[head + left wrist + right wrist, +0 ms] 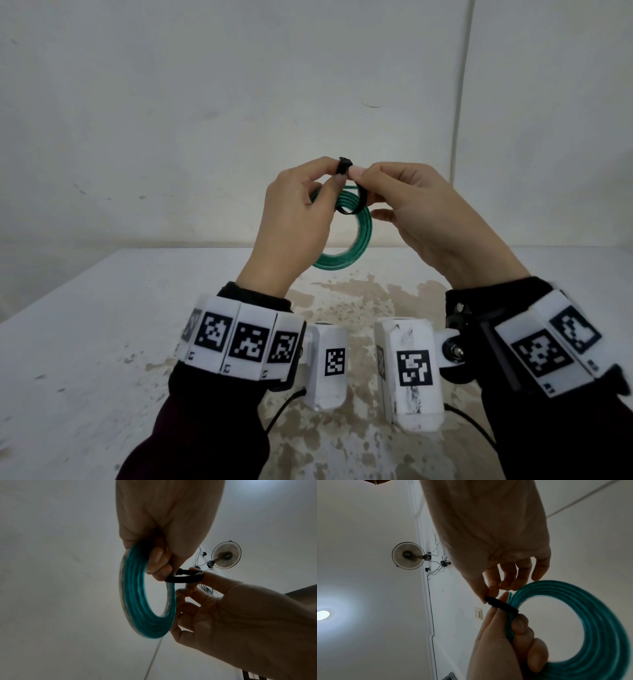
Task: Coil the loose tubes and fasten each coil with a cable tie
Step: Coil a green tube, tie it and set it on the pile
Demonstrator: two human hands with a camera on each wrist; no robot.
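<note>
holding the green tube coil (346, 236) up above the desk (102, 325), the left hand (294, 222) pinches coil and black cable tie (352, 197) together; the right hand (421, 219) pinches the tie's end. cinching well probably means pulling steadily while keeping the turns flat and aligned.

Both hands raised at chest height, wrists close together, black sleeves. Left hand (294, 219) fingers curled, thumb and forefinger pinching. Right hand (421, 219) thumb and forefinger pinching, fingertips meeting left's; other fingers loosely bent.
</note>
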